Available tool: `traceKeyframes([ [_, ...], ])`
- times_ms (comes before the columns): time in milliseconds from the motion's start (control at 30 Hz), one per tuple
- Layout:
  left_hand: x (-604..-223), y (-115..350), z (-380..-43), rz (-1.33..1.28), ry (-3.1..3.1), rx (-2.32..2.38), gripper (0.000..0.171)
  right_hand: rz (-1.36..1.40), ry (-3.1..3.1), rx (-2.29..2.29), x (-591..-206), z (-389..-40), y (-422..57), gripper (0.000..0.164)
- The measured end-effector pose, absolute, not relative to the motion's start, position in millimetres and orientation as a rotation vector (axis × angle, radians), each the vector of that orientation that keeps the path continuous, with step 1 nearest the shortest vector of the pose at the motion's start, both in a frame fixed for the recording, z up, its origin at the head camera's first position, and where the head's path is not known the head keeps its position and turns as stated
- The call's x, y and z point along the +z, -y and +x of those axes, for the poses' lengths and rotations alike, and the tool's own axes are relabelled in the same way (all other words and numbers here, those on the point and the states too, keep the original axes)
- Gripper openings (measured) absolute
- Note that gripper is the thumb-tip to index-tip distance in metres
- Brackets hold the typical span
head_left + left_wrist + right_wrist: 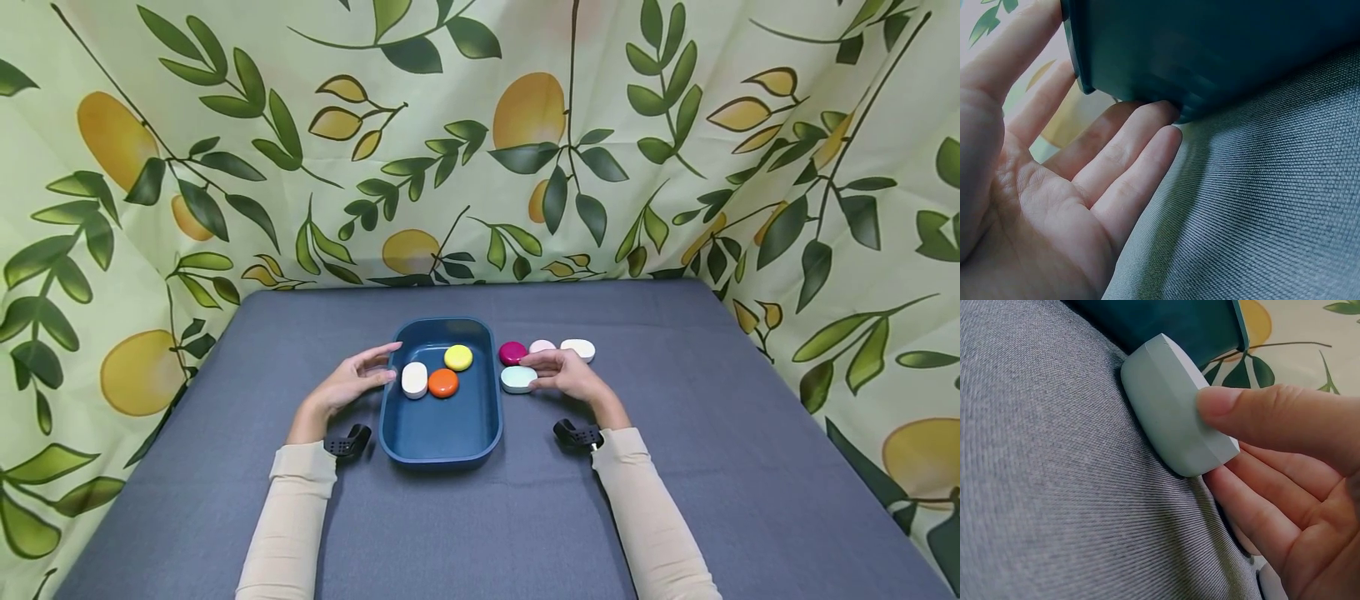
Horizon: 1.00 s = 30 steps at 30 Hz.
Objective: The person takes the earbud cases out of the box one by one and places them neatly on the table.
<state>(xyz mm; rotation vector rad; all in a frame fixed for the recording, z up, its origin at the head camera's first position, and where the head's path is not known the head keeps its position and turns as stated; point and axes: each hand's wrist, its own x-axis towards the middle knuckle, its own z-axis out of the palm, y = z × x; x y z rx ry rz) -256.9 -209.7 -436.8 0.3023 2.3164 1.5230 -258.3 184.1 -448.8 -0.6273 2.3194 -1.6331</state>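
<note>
My right hand [566, 375] pinches one end of a pale mint bar of soap [1169, 406], the thumb on one face and fingers behind it. That bar sits on the cloth just right of a dark blue tray [442, 446]. On the tray's left side, my left hand [352, 383] touches the rim and outer wall with loosely extended fingers [1138, 181]. Inside the tray lie a white oval soap [414, 380], an orange round soap [443, 383] and a yellow round soap [458, 358].
Behind the mint bar are a magenta round soap [513, 353], a pink soap [542, 345] partly hidden by the right hand, and a white oval soap [577, 350]. Grey-blue cloth [525, 525] covers the table. A leaf-patterned curtain [450, 192] hangs behind and at the sides.
</note>
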Motion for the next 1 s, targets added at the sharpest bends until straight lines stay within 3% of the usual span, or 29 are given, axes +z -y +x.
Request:
traceKeyframes([
  [267,-438,208,-259,0.318,-2.310,1.530,0.062,-0.577,-2.361,-1.644,-445,-257,-187,0.045],
  [500,-438,207,-260,0.326,-2.306,1.522,0.062,-0.613,-2.379,-1.679,-419,-248,-184,0.045],
  [1000,-439,211,-258,0.318,-2.328,1.501,0.062,-0.677,-2.241,-1.775,-399,-238,-140,0.043],
])
